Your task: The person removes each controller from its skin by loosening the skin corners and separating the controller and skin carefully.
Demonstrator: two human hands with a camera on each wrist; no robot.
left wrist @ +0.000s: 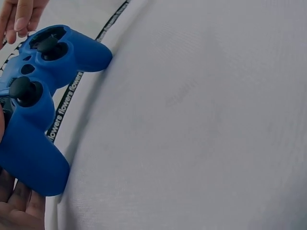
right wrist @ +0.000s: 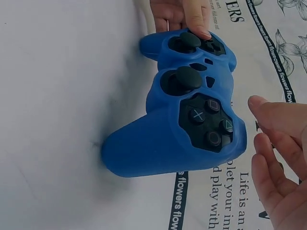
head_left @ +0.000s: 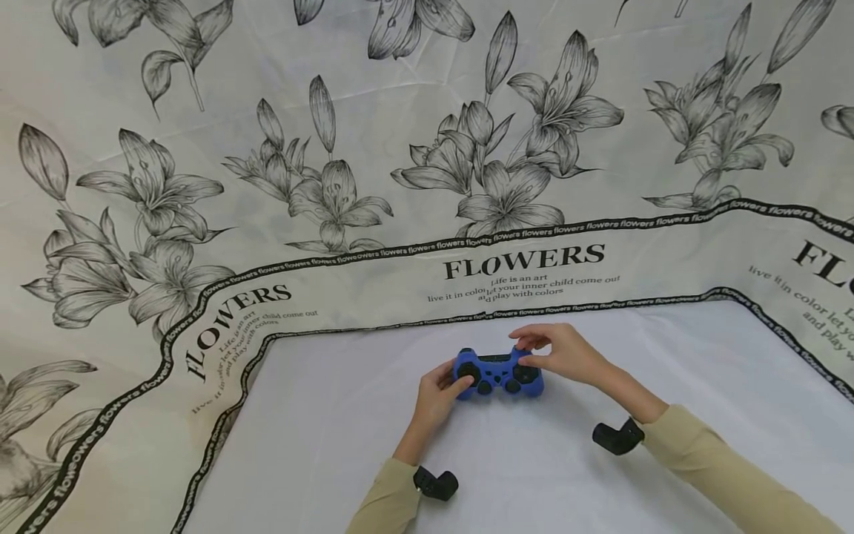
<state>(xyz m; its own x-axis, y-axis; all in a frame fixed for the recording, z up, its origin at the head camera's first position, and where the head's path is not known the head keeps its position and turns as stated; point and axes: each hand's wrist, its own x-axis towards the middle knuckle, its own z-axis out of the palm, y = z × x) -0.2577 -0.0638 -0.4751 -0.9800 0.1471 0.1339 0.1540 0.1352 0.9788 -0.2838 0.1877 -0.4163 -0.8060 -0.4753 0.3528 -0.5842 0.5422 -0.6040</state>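
Observation:
A game controller in a blue cover, with black thumbsticks and button pads, is held over the white cloth in the head view. My left hand grips its left end, the thumb on top by the direction pad and the fingers underneath. At the controller's right shoulder is my right hand, thumb and fingers apart. In the right wrist view the right hand stands just off the controller's top edge, with a gap between them. The left hand's fingers show below the controller's grip in the left wrist view.
White cloth covers the table. Behind it rises a backdrop printed with lilies and the word FLOWERS, bordered by black lettered bands. A black wrist camera sits on the left wrist, another wrist camera on the right.

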